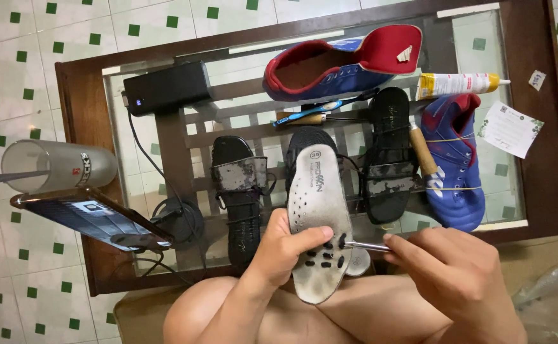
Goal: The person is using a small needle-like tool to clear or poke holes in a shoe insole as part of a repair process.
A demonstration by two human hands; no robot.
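On the counter [546,127], sandals [240,191] are lying left of the insole [317,210], football boots [454,165] right of it, the power bank [167,87] sitting behind-left.

Soft, even daylight fills the room, bright enough to keep colours true, with pale streaks of glare across the glass tabletop [476,76], only faint shadows under the shoes, sharp focus in the middle, and some blur on the near phone [94,220] at the left edge.
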